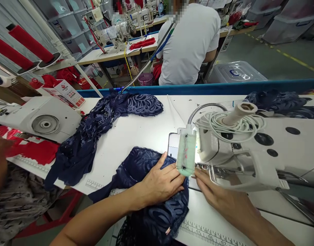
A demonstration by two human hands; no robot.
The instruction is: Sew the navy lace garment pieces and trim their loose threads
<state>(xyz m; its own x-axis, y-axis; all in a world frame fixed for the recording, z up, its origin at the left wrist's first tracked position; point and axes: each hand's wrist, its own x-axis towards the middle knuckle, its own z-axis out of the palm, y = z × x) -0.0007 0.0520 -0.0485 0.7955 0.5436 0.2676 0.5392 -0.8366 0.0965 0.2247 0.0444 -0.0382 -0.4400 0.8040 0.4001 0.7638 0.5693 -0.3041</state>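
Note:
My left hand (160, 182) lies over a navy lace garment piece (162, 212), its fingers stretched toward the sewing machine's needle area and its thumb apart. Dark mesh fabric hangs from this piece over the table's front edge. To the right, my right hand (215, 193) reaches under the white sewing machine (249, 153), fingers extended beside the fabric's right edge. Its fingertips are partly hidden by the machine and a pale green translucent guard (186, 152). That guard covers the needle and presser foot. A lit lamp shines behind it.
More navy lace pieces (144, 104) lie in a heap at left. Another pile (277, 102) sits behind the machine. A neighbour's hand (0, 147) is by red fabric (39, 152) at a second machine (44, 118). Ahead sits a person in a white shirt (187, 44).

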